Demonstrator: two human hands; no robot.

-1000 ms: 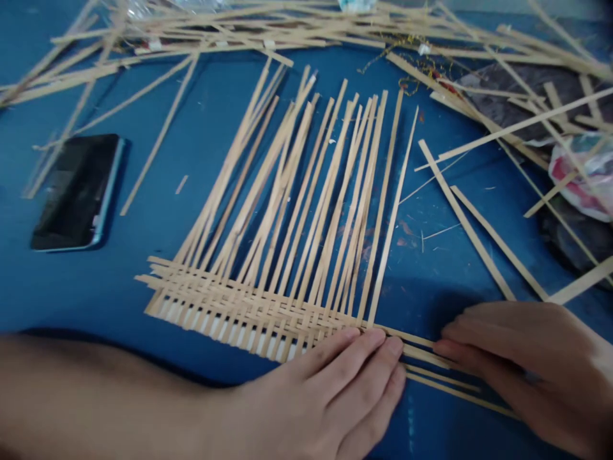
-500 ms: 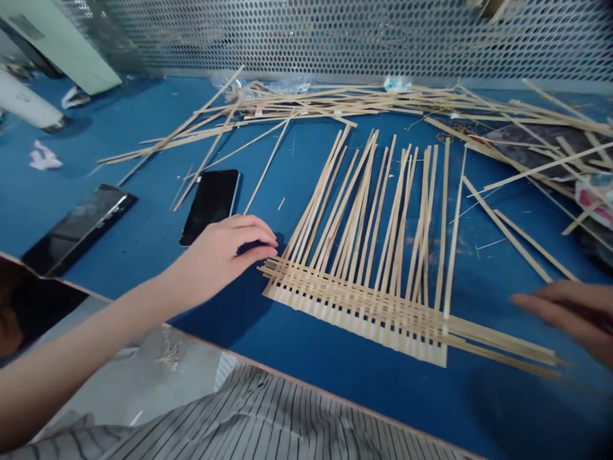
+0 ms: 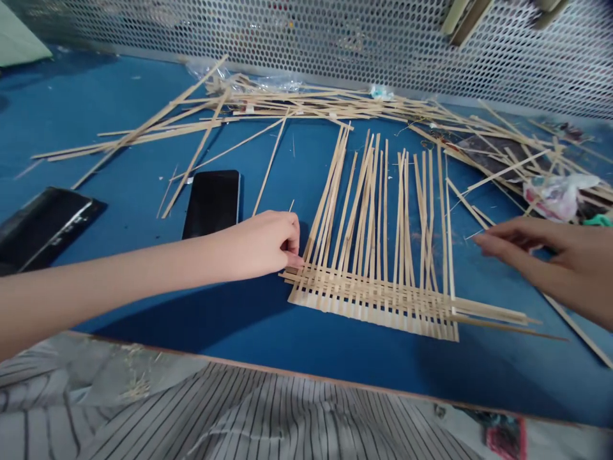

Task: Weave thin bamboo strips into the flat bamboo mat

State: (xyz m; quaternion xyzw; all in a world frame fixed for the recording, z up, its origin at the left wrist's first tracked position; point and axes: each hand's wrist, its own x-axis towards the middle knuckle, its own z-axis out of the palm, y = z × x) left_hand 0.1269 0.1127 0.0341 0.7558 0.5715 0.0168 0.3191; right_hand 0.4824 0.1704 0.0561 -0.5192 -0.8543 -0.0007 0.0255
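Woven bamboo-strip mat [image 3: 368, 300]: lying near the front edge of the blue worktop [image 3: 119, 313], upright strips fanning toward the back edge, crosswise strip ends [image 3: 488, 313] jutting out to the right. Left hand [image 3: 256, 246]: curling into a narrow grip at the mat's left end, fingertips [image 3: 293, 259] pressing on the strips; whether they are pinching one, cannot tell. Right hand [image 3: 541, 255]: spreading wide, holding nothing visible, hovering just right of the mat. Smartphone [image 3: 211, 204]: lying behind the left hand. Loose bamboo strips [image 3: 297, 102]: heaping along the back edge. Risk: the crosswise strips could be sliding out if the left hand's pressure lifts, and a brushing forearm could be knocking the unbound uprights out of line.
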